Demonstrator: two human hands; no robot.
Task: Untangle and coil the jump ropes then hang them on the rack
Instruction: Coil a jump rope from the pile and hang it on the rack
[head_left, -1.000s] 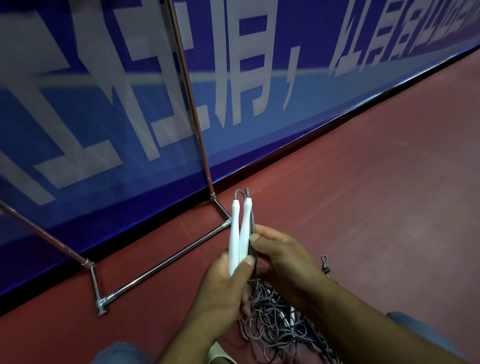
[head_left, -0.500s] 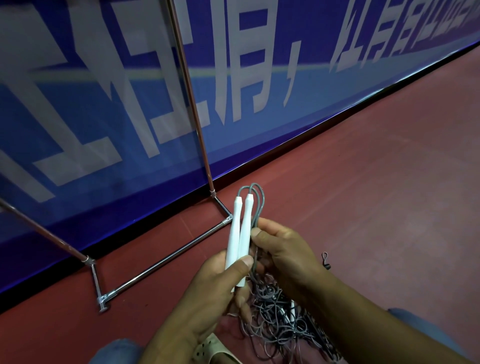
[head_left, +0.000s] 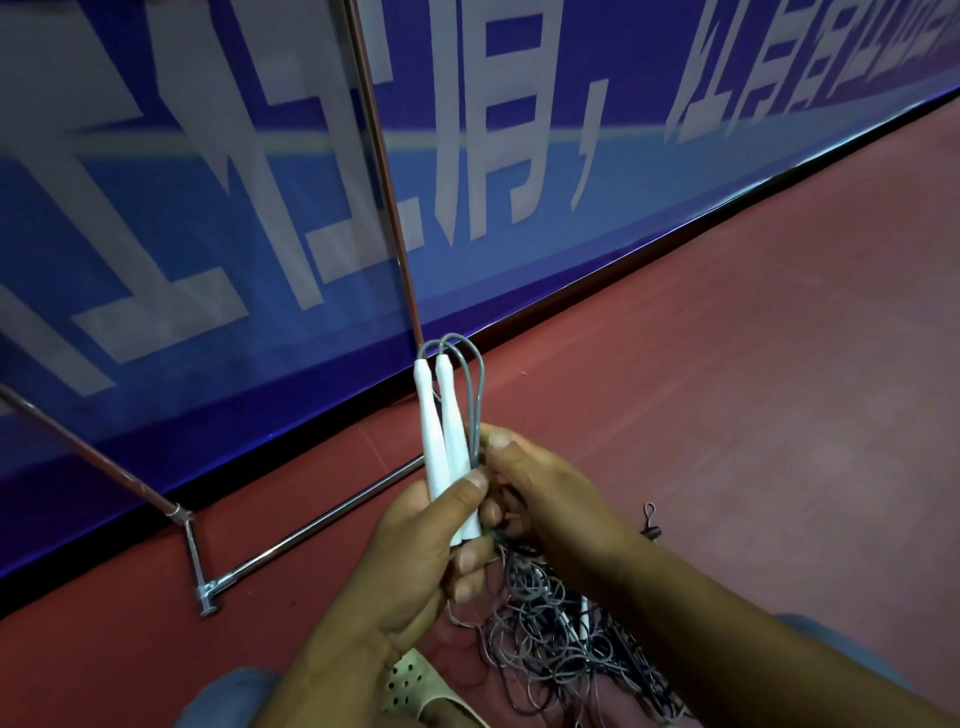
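One chrome rack (head_left: 311, 525) stood at the left of the frame before a blue banner (head_left: 208, 208), its base bar on the red floor (head_left: 727, 364). At lower centre the left hand (head_left: 415, 551) curled thumb and fingers round two white handles (head_left: 431, 436), held side by side with their tips up. Grey cord (head_left: 477, 395) looped from their tops and ran down just to their right, where the right hand (head_left: 550, 493) pinched it. Below that hand, a tangle of ropes (head_left: 545, 639) lay on the floor.
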